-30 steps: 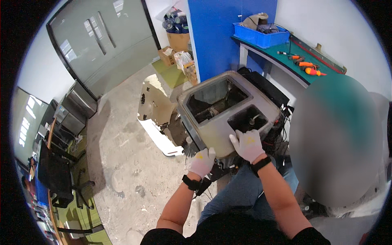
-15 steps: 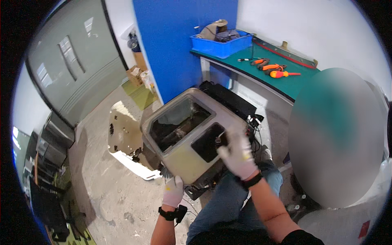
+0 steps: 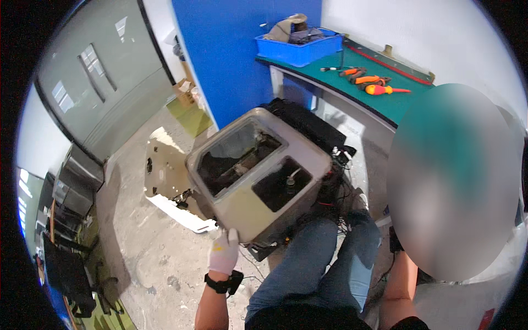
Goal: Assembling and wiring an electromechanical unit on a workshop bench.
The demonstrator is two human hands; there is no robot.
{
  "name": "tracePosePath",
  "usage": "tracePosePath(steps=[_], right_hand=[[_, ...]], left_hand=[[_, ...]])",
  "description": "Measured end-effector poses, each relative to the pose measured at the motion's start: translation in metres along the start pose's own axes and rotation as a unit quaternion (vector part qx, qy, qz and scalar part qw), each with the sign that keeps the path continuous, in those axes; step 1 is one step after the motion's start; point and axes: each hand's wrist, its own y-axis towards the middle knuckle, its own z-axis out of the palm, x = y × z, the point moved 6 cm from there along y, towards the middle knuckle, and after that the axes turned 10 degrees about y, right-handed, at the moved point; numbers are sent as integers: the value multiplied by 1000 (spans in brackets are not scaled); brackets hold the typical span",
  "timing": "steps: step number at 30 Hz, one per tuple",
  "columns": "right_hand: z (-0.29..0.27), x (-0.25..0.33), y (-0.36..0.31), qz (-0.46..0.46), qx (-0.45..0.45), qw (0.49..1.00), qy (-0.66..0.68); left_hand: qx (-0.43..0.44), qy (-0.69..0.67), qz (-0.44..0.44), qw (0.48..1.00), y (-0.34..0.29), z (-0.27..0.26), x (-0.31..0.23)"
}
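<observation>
In front of my legs stands a worn beige machine housing (image 3: 234, 212) with rounded corners. It has a large framed opening and a smaller dark opening (image 3: 283, 184), where a small metal fitting shows. My left hand (image 3: 224, 253), in a white glove, grips the housing's near left corner edge, with one digit lying on its top and the rest partly hidden. At the right, my forearm (image 3: 400, 286) and dark wristband are visible, but a grey blurred patch covers my right hand and whatever it may touch.
Behind the housing lie a black unit (image 3: 311, 132) and loose cables (image 3: 345, 157). A beige shell panel (image 3: 170, 181) rests on the floor at left. The green workbench (image 3: 324, 70) carries a blue crate (image 3: 300, 52), orange-handled pliers (image 3: 371, 81) and a red-and-yellow screwdriver (image 3: 385, 89).
My right hand has left the small opening and moved right, behind the blurred patch. My left hand stays at the same corner. The view has shifted slightly.
</observation>
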Motion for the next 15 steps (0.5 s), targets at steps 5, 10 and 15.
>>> tracePosePath(steps=[5,10,15], right_hand=[[12,-7,-24,26,76,997,23],[42,-20,-62,63,163,979,106],[73,-1,-84,96,261,943,182]], left_hand=[[-92,32,-44,994,-24,-35,-23],[-151,-86,66,983,-39,-49,-98],[-149,-41,208,966,-37,-27,-160]])
